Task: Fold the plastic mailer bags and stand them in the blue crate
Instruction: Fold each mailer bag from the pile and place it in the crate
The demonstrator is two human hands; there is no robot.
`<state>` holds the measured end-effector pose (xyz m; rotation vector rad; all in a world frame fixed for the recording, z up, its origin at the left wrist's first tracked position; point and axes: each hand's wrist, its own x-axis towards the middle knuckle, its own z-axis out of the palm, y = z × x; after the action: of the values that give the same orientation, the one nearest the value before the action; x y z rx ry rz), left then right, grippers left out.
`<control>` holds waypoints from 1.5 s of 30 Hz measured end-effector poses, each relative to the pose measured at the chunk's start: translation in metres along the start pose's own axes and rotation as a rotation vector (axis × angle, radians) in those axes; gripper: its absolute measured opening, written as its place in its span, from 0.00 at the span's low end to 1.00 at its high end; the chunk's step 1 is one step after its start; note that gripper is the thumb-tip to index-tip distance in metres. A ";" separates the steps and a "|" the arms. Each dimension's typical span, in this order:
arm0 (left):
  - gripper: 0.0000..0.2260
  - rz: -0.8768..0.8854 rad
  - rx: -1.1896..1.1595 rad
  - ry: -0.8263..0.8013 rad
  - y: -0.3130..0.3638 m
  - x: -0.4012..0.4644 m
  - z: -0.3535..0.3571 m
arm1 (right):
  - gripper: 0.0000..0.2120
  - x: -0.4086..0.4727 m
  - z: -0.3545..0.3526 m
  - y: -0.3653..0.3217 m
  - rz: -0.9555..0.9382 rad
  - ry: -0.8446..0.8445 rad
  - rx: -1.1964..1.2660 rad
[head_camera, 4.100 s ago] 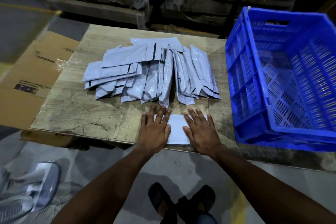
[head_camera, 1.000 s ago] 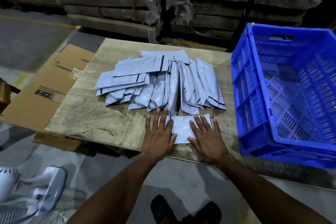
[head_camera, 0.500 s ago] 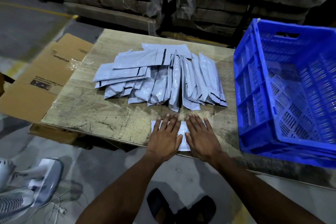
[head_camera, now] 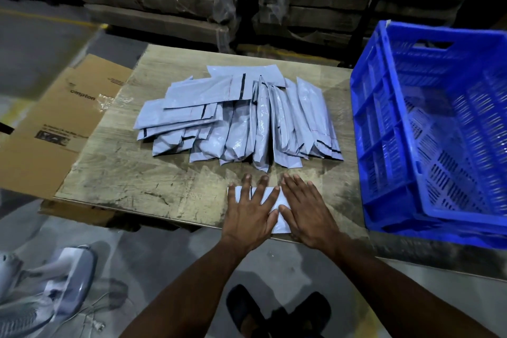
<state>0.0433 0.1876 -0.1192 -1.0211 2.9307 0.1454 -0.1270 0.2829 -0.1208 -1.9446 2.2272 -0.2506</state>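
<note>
Grey-white plastic mailer bag, folded small (head_camera: 275, 202), lies flat at the near edge of the worn wooden counter (head_camera: 131, 173). Both hands pressing it down, palms flat, fingers straight and spread, nothing gripped: left hand (head_camera: 248, 214) on its left part, right hand (head_camera: 308, 214) on its right part, thumbs nearly touching over the middle. Only a strip of the bag shows between and beside the hands.

Fanned pile of unfolded grey plastic mailer bags (head_camera: 241, 121) sits just beyond the fingertips, mid-counter. Blue slatted plastic crate (head_camera: 428, 132) stands at the right on the counter, tilted in view; no bags visible inside.

Step, as judged: creasing a fold, crate untouched, task early.

Risks: slick plastic likely springs open once pressure lifts, so the fold may not hold. Bag is at the counter lip, so a slide toward the person could drop it to the floor. A single limp bag may slump flat in an empty crate rather than stand.
</note>
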 end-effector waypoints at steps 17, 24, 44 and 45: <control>0.28 -0.075 -0.095 0.040 -0.027 -0.022 0.003 | 0.31 -0.010 -0.018 -0.013 0.007 -0.018 -0.254; 0.28 -0.079 -0.049 0.029 -0.027 -0.020 0.011 | 0.30 0.000 0.004 -0.038 -0.120 -0.092 -0.211; 0.26 0.011 -0.035 0.035 0.009 0.000 0.000 | 0.32 -0.002 -0.007 -0.006 0.115 -0.080 -0.039; 0.26 0.015 -0.039 0.034 0.008 0.000 0.004 | 0.31 -0.002 -0.005 -0.006 0.112 -0.070 -0.045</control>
<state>0.0381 0.1939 -0.1227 -1.0172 2.9784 0.1887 -0.1219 0.2840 -0.1141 -1.8124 2.3056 -0.1160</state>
